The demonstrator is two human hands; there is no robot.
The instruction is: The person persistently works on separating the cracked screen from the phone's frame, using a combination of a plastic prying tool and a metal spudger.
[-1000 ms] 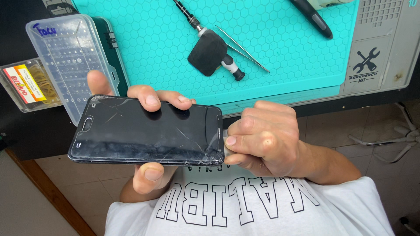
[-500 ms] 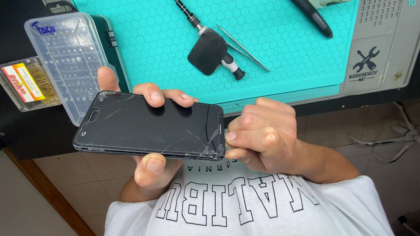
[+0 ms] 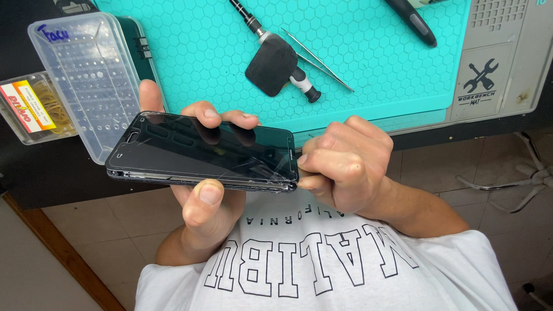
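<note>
Change since earlier frame: phone (image 3: 201, 152) is tilting, its near long edge now showing more than half a second ago; thumb of the left hand is sitting lower along that edge.
Phone: black, screen cracked near its right end, lying crosswise above the person's chest, off the bench edge.
Left hand (image 3: 199, 198): is grasping the phone from beneath, thumb pressing on the near edge at 6 o'clock, fingertips curling over the far edge at 12 o'clock.
Right hand (image 3: 343, 164): is clenching into a loose fist at 3 o'clock of the phone, thumb and forefinger pinching the phone's right corner.
Mat (image 3: 357, 63): teal, honeycomb pattern, lying on the bench at 12 o'clock of the phone.
Screwdriver (image 3: 276, 49): is resting on the mat, a black pad (image 3: 271, 64) lying across it.
Tweezers (image 3: 318, 60): are lying just beside the pad, at its 3 o'clock.
Clear plastic case (image 3: 86, 80): is standing at 10 o'clock of the phone, near the left fingertips.
Box of rubber bands (image 3: 31, 106): is sitting at 9 o'clock of the case.
</note>
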